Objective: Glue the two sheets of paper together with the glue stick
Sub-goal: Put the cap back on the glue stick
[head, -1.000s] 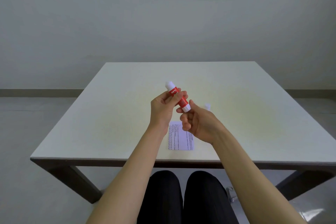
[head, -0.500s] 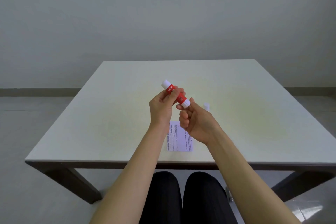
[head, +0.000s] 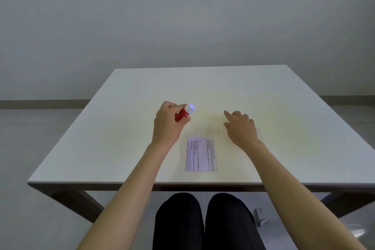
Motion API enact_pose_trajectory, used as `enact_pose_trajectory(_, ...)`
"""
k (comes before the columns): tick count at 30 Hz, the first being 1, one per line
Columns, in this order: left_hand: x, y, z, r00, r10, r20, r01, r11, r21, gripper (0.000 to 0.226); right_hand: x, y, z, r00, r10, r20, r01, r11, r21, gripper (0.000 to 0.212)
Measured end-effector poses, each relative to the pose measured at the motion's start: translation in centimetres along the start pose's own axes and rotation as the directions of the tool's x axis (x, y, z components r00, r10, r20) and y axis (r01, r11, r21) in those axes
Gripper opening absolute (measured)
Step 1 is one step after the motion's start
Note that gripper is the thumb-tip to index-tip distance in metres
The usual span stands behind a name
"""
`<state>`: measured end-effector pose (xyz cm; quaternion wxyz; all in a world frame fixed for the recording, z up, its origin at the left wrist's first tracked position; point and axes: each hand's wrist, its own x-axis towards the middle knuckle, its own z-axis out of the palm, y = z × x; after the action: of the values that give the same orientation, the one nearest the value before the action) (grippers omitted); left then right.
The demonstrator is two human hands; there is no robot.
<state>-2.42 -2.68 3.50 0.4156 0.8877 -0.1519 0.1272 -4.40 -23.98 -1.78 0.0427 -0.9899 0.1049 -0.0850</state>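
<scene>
My left hand (head: 167, 122) is closed around a red glue stick (head: 182, 114), whose white end (head: 190, 107) points up and to the right, above the white table (head: 113, 138). My right hand (head: 240, 126) hovers low over the table to the right, palm down, fingers loosely apart, with nothing seen in it. A small printed paper sheet (head: 200, 153) lies flat near the front edge, between my forearms. Only one sheet shows; I cannot tell whether another lies under it. The glue cap is not visible.
The table's front edge (head: 142, 183) runs just above my knees (head: 203, 219). A small metal object (head: 260, 218) lies on the floor at the right. A plain wall stands behind the table.
My right hand has let go of the glue stick's end and moved right and down over the table. My left hand has swung the stick so its white end points right.
</scene>
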Motion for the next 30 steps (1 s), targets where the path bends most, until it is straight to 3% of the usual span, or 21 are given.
enact_pose_trajectory(2,-0.1,-0.1,-0.3,0.997,0.061,0.041,-0.065,0.992,0.107,0.029,-0.1,0.3,0.3,0.998,-0.056,-0.023,0.058,0.993,0.103,0.039)
enact_pose_trajectory(4,-0.2,-0.2,-0.4,0.994,0.085,0.067,-0.094,0.984,0.149,0.034,-0.3,0.0,-0.4,0.999,-0.010,-0.053,0.032,0.898,0.439,0.029)
enact_pose_trajectory(5,-0.3,-0.1,-0.4,0.994,0.091,0.068,-0.100,0.983,0.152,0.036,-0.6,-0.5,-1.1,0.999,0.039,-0.032,-0.008,0.750,0.661,0.025)
enact_pose_trajectory(6,-0.4,0.0,-0.3,0.993,0.095,0.064,-0.104,0.983,0.148,0.036,-1.0,-1.0,-1.9,0.998,0.063,0.003,-0.036,0.538,0.842,0.022)
enact_pose_trajectory(7,-0.5,0.1,-0.2,0.993,0.100,0.061,-0.108,0.983,0.146,0.035,-1.4,-1.6,-2.7,0.998,0.054,0.033,-0.049,0.336,0.940,0.023)
enact_pose_trajectory(8,-0.6,0.3,-0.1,0.993,0.104,0.061,-0.112,0.983,0.148,0.034,-1.7,-2.1,-3.3,0.999,0.021,0.033,-0.036,0.221,0.975,0.025)
enact_pose_trajectory(9,-0.6,0.5,0.0,0.992,0.108,0.061,-0.116,0.982,0.152,0.035,-1.9,-2.6,-3.9,1.000,-0.016,0.021,-0.018,0.184,0.983,0.026)
enact_pose_trajectory(15,-0.9,0.9,0.3,0.986,0.151,0.075,-0.163,0.965,0.207,0.040,-2.6,-4.1,-5.4,0.994,-0.096,-0.052,0.082,0.338,0.937,0.029)
enact_pose_trajectory(18,-1.1,1.1,0.2,0.978,0.182,0.097,-0.198,0.961,0.194,0.036,-2.8,-4.4,-5.6,0.986,-0.156,-0.065,0.125,0.416,0.901,0.018)
enact_pose_trajectory(19,-1.2,1.1,0.2,0.975,0.197,0.100,-0.213,0.960,0.184,0.034,-2.9,-4.6,-5.8,0.987,-0.151,-0.058,0.125,0.484,0.866,0.011)
enact_pose_trajectory(22,-1.8,1.5,0.5,0.966,0.233,0.111,-0.249,0.956,0.157,0.032,-2.7,-4.6,-5.7,0.998,-0.025,-0.060,0.054,0.841,0.538,0.057)
enact_pose_trajectory(23,-2.0,1.6,0.6,0.966,0.233,0.110,-0.248,0.957,0.149,0.032,-2.6,-4.5,-5.7,0.997,-0.015,-0.080,0.051,0.882,0.468,0.060)
enact_pose_trajectory(24,-2.0,1.7,0.7,0.969,0.227,0.101,-0.239,0.961,0.141,0.032,-2.8,-4.3,-6.0,0.994,-0.053,-0.095,0.094,0.859,0.503,0.052)
enact_pose_trajectory(26,-1.8,1.8,0.5,0.973,0.216,0.083,-0.226,0.965,0.136,0.030,-2.9,-3.8,-6.6,0.978,-0.178,-0.108,0.203,0.707,0.677,0.026)
enact_pose_trajectory(27,-1.7,1.9,0.5,0.973,0.217,0.084,-0.227,0.963,0.142,0.029,-3.1,-3.7,-6.8,0.963,-0.238,-0.124,0.251,0.632,0.734,0.027)
enact_pose_trajectory(29,-1.8,1.9,0.4,0.967,0.229,0.111,-0.245,0.957,0.156,0.027,-3.1,-3.7,-6.6,0.970,-0.196,-0.146,0.240,0.655,0.717,0.005)
enact_pose_trajectory(30,-1.9,2.0,0.4,0.963,0.235,0.131,-0.254,0.954,0.158,0.026,-3.0,-3.8,-6.3,0.980,-0.134,-0.150,0.200,0.716,0.668,0.023)
